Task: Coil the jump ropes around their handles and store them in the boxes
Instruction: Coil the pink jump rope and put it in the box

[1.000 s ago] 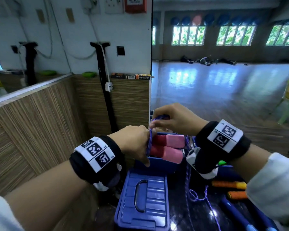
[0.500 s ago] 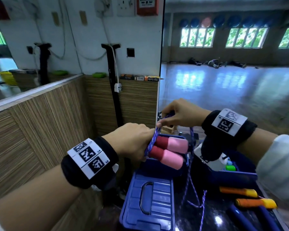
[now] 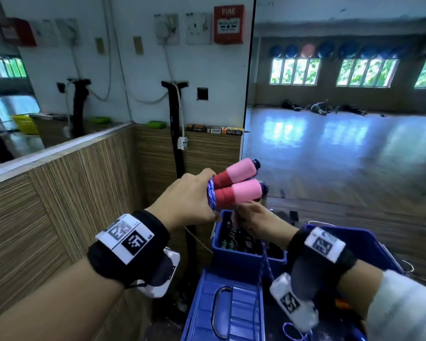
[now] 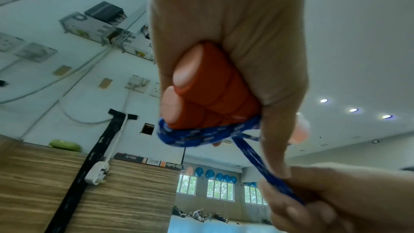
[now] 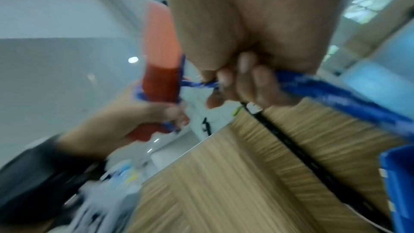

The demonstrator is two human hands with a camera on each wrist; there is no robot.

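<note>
My left hand [image 3: 194, 198] grips two red-and-pink jump rope handles [image 3: 236, 187] side by side, held up above the open blue box [image 3: 246, 257]. Blue patterned rope [image 3: 212, 196] is wound around the red ends beside my fingers; the left wrist view shows these coils [image 4: 201, 135] under the handles [image 4: 208, 91]. My right hand [image 3: 258, 220], just below the handles, pinches the loose rope [image 4: 268, 176], which trails down past the box [image 3: 263, 269]. In the blurred right wrist view my fingers [image 5: 244, 81] hold the rope [image 5: 336, 95] next to the handles [image 5: 161, 70].
A blue lid with a metal handle [image 3: 226, 308] lies in front of the box, which holds dark items. A second blue box [image 3: 354, 244] stands on the right. A wood-panelled wall [image 3: 59, 205] and a black post [image 3: 175, 134] close in the left side.
My left hand has lifted and tilted the handles upward. My right hand has come from above the handles down to below them, carrying the rope round.
</note>
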